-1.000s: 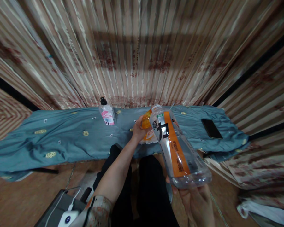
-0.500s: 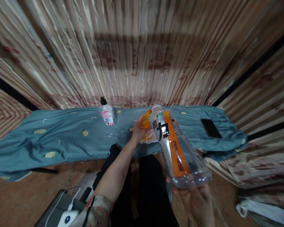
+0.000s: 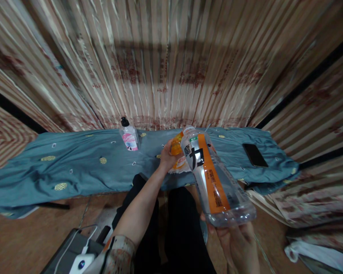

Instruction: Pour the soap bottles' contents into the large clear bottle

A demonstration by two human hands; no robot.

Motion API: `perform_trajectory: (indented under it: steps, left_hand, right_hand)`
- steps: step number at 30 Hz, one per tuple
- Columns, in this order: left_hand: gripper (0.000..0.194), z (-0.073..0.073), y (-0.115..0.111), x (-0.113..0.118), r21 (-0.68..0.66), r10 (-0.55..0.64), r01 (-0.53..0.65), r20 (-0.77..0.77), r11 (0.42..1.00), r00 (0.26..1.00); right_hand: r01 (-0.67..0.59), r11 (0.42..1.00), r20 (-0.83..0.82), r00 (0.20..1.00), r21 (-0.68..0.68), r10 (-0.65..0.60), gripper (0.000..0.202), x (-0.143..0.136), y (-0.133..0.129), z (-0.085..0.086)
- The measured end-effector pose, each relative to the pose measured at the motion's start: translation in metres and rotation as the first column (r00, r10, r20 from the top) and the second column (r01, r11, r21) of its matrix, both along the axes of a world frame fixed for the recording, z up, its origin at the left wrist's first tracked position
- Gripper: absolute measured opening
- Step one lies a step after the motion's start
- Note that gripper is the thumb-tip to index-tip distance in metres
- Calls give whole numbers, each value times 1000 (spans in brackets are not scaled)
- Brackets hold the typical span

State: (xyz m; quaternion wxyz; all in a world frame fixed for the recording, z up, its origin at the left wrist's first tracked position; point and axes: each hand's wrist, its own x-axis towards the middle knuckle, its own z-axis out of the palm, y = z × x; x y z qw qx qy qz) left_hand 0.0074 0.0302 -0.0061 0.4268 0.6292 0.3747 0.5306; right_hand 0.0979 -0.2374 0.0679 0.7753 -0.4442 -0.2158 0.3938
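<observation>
A large clear plastic bottle (image 3: 225, 186) with an orange and silver label leans in front of me, base toward me. My right hand (image 3: 237, 243) is closed on it from below, near the base. Its uncapped-looking neck points away, beside a translucent orange container (image 3: 176, 145). My left hand (image 3: 167, 156) is wrapped around that container, whose right part the bottle hides. Under it lies an orange-and-white item with a frilly edge (image 3: 180, 164), partly covered. I cannot tell whether any liquid runs between the two.
A pump bottle (image 3: 129, 137) with a pink label stands left on the blue cloth (image 3: 82, 163) of the narrow table. A black phone (image 3: 255, 155) lies at the right. Striped curtains (image 3: 160, 68) hang behind. Low at left, a white plugged-in device (image 3: 82, 263) rests on a dark box.
</observation>
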Motion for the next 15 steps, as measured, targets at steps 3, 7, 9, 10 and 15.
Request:
perform_trajectory:
  steps: [3,7,9,10,15]
  left_hand:
    - [59,1,0,0,-7,0,0,5,1000,1000]
    - [59,0,1,0,-6,-11,11,16,1000,1000]
    - [59,-1,2,0,-1,-11,11,21,1000,1000]
    - [59,-2,2,0,1,-8,8,22,1000,1000]
    - [59,-3,1,1,9,13,-13,10,1000,1000]
  right_hand:
    - [-3,1000,19,1000,21,2,28,0,1,3]
    - [-30,999,22,999,28,29,27,0,1,3]
    - [-37,999,12,999,24,37,27,1,0,1]
    - [-33,999,8,999,21,33,27,1,-1,-1]
    - [-28,999,-1,1000,-45,28,37,4,-4,-8]
